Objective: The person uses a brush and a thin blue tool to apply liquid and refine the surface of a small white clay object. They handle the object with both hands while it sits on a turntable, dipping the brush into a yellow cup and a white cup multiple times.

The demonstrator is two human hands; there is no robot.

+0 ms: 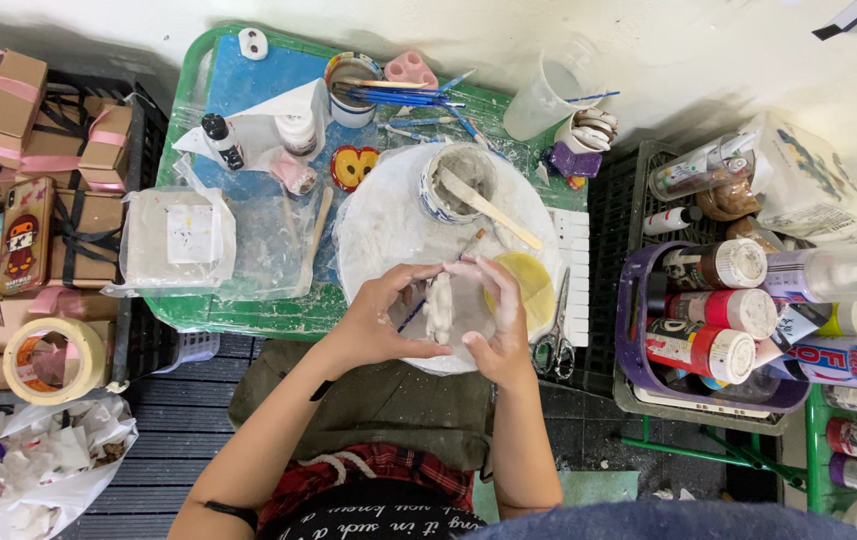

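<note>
Both hands closing around small white plaster piece [441, 308], piece sitting between them above white round board [379, 235] on green table [249, 312]. Left hand [381, 315] curling fingers onto piece's left side, gripping. Right hand [497, 320] cupping right side, thumb pressing low, fingers bent over top. Thin brush [469, 246] lying just behind piece; who is holding it, cannot tell. Plaster cup [457, 180] with wooden stick standing further back. Yellow dish [532, 285] just beside right hand; scissors [554, 340] lying right of it.

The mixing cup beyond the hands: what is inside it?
The mixing cup holds grey-white paste, with a flat wooden stick leaning out over its rim. The stick's lower end and the cup's bottom are covered.
</note>
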